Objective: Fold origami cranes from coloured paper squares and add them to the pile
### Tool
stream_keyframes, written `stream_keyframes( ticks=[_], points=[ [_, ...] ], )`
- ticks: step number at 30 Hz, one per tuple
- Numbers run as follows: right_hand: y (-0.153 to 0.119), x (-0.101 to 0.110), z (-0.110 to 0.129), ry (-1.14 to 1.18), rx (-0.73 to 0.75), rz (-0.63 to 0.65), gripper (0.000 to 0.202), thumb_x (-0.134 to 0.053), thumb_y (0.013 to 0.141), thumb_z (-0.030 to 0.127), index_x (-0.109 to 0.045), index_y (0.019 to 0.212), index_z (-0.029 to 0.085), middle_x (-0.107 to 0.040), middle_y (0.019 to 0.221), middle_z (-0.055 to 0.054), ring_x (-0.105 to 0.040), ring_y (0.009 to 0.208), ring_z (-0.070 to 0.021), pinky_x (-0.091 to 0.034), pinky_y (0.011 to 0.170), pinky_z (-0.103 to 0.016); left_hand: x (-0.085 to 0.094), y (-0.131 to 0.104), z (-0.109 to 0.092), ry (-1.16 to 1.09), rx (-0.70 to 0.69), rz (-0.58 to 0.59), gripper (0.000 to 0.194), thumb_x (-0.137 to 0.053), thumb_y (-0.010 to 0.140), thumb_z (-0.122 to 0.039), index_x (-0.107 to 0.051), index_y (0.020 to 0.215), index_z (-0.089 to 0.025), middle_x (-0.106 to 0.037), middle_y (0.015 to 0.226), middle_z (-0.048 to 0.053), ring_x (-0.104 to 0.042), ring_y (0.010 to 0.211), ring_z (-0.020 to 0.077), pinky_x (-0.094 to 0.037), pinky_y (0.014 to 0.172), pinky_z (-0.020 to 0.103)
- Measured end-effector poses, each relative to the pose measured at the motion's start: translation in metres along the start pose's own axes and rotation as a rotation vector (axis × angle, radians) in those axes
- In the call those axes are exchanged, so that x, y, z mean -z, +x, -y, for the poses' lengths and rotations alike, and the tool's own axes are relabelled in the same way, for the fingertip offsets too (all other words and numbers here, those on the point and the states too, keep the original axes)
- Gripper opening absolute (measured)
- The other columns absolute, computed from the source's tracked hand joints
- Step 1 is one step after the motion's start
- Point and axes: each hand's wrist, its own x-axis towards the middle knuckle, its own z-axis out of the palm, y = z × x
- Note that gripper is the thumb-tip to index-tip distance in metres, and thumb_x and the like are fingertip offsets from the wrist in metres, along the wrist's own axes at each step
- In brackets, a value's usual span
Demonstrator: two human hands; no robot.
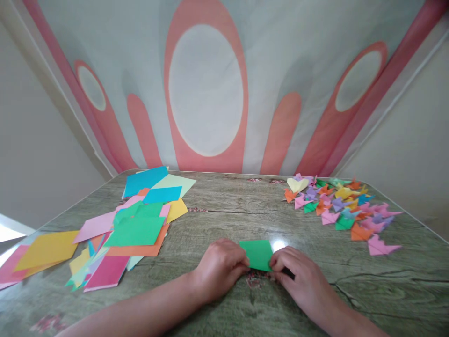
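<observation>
A green sheet of paper (257,254), roughly rectangular, is held between my two hands just above the table at the front centre. My left hand (221,267) pinches its left edge near the lower corner, thumb and fingers closed. On the other side my right hand (295,272) grips the lower right corner between thumb and fingers. Whether the sheet is folded into layers I cannot tell.
Loose coloured sheets (136,231) lie in an overlapping pile on the left, with yellow and pink sheets (49,250) near the edge. Many small folded paper birds (340,206) crowd the back right. The wood-grain table (231,220) meets a patterned backdrop (206,93).
</observation>
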Motion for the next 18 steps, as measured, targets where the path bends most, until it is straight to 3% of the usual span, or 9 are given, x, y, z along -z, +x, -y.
stream_keyframes(
  ticks=[4,7,9,11,14,18],
  points=[
    [-0.001,0.0,-0.002,0.028,0.066,-0.03,0.01,-0.061,0.087,0.012,-0.061,0.088,0.022,-0.065,0.102,-0.004,-0.06,0.097,-0.0211,-0.047,0.084,-0.035,-0.002,-0.002,0.0,-0.104,0.004,0.006,0.014,-0.054,0.087,-0.012,-0.064,0.084,-0.021,-0.071,0.081,0.001,-0.067,0.082,0.0157,-0.045,0.093,0.031],
    [-0.002,0.002,-0.003,0.051,0.079,-0.005,0.011,-0.056,0.092,0.018,-0.061,0.083,0.022,-0.065,0.089,-0.003,-0.06,0.087,-0.0198,-0.046,0.078,-0.033,-0.001,-0.003,-0.003,-0.15,-0.022,0.008,0.022,-0.061,0.085,-0.014,-0.063,0.106,-0.022,-0.07,0.108,0.004,-0.062,0.105,0.0194,-0.038,0.103,0.036],
    [-0.001,0.003,-0.001,0.062,0.009,0.004,0.017,-0.053,0.094,0.025,-0.059,0.08,0.022,-0.063,0.082,-0.002,-0.059,0.081,-0.0188,-0.044,0.073,-0.031,0.0,-0.001,-0.007,-0.184,0.007,0.003,0.023,-0.066,0.084,-0.021,-0.064,0.106,-0.022,-0.069,0.113,0.005,-0.058,0.112,0.0219,-0.038,0.101,0.035],
    [-0.001,0.005,0.001,0.088,-0.104,0.018,0.027,-0.048,0.097,0.034,-0.057,0.075,0.021,-0.058,0.074,0.0,-0.056,0.072,-0.0169,-0.042,0.068,-0.029,0.002,0.003,-0.011,-0.247,0.134,0.002,0.007,-0.065,0.085,-0.026,-0.068,0.087,-0.019,-0.072,0.094,0.002,-0.062,0.096,0.0195,-0.042,0.09,0.031],
    [-0.001,0.01,0.007,0.21,-0.281,0.039,0.038,-0.04,0.098,0.046,-0.054,0.074,0.021,-0.049,0.064,0.002,-0.049,0.062,-0.0145,-0.037,0.058,-0.026,0.004,0.006,-0.016,-0.427,0.454,0.001,0.027,-0.066,0.082,-0.033,-0.06,0.063,-0.015,-0.059,0.06,-0.002,-0.053,0.06,0.0115,-0.039,0.06,0.022],
    [0.0,0.018,0.013,0.455,-0.378,0.077,0.043,-0.043,0.095,0.053,-0.048,0.068,0.02,-0.044,0.063,0.003,-0.046,0.063,-0.0136,-0.036,0.057,-0.024,0.005,0.008,-0.02,-0.803,0.634,-0.028,0.037,-0.07,0.075,-0.044,-0.052,0.061,-0.015,-0.05,0.053,-0.005,-0.041,0.051,0.0075,-0.03,0.049,0.019]
  ],
)
